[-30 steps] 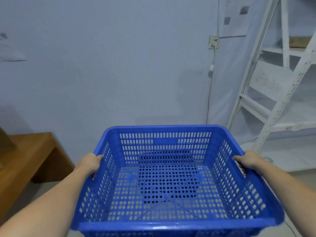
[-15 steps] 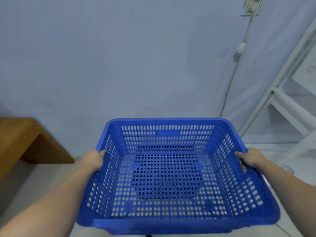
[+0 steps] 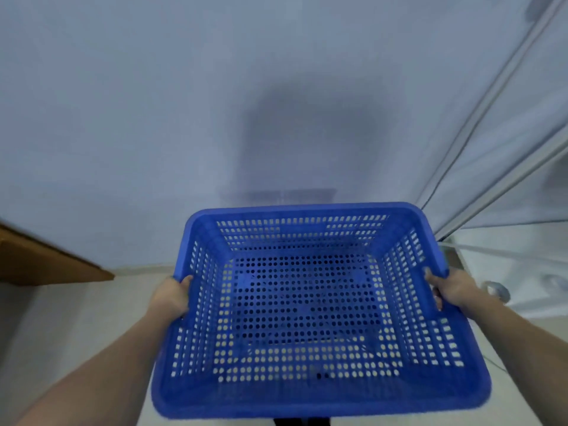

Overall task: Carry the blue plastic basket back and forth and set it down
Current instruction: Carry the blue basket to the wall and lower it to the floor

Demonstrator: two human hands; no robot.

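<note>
The blue plastic basket (image 3: 310, 210), perforated and empty, fills the lower middle of the head view, held in the air and tipped with its far rim a little higher. My left hand (image 3: 172, 295) grips its left rim, fingers curled over the edge. My right hand (image 3: 451, 289) grips the right rim the same way. Both forearms reach in from the bottom corners.
A pale wall stands close ahead, with my shadow and the basket's on it. A brown wooden table edge (image 3: 46, 262) juts in at the left. White shelf legs (image 3: 498, 155) and a cable run down at the right, beside a small round object (image 3: 496, 290) on the floor.
The wall has come much closer and the view has tilted down. The basket stays in both hands. The shelf and the table have slid toward the frame edges.
</note>
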